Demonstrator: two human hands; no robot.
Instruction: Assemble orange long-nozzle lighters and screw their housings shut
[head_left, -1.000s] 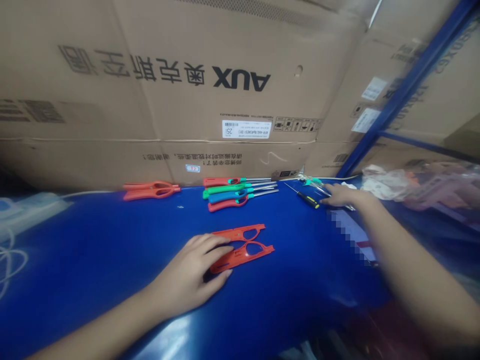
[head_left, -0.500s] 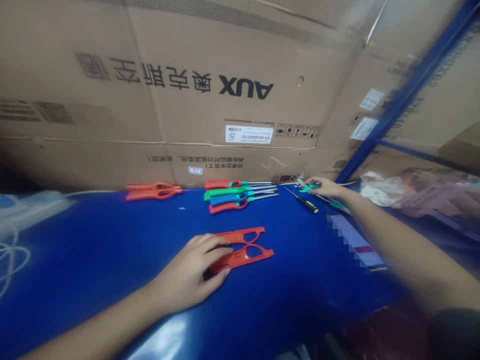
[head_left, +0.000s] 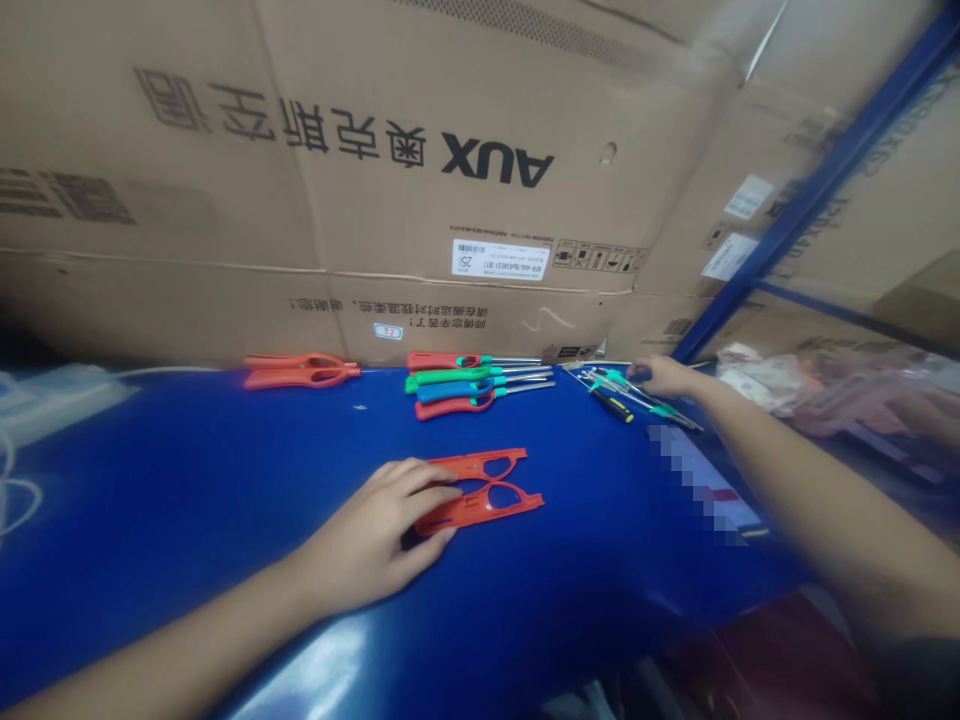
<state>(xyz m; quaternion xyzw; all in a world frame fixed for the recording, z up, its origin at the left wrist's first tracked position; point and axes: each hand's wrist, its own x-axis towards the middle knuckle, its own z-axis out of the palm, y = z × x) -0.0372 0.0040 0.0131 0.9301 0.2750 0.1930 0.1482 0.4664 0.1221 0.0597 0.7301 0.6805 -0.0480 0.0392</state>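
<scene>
Two red lighter shell halves (head_left: 504, 497) lie side by side on the blue table, inner sides up. My left hand (head_left: 397, 525) is closed over their left ends, thumb at the near edge and fingers on top. At the back right, my right hand (head_left: 664, 376) has its fingers curled beside a loose pile of metal lighter tubes (head_left: 626, 385) with green parts. What its fingertips hold, if anything, I cannot make out. A yellow and black screwdriver (head_left: 613, 404) lies against the pile's near side.
Several assembled lighters (head_left: 457, 385), red, green and blue, lie in a row at the back. Further left are more red shells (head_left: 300, 372). A phone-like flat object (head_left: 705, 485), partly pixelated, lies at the right. A large cardboard box (head_left: 360, 230) stands behind the table.
My right hand has shifted slightly right, off the green part it was on, and the tube pile now shows more fully. My left hand stays on the shell halves.
</scene>
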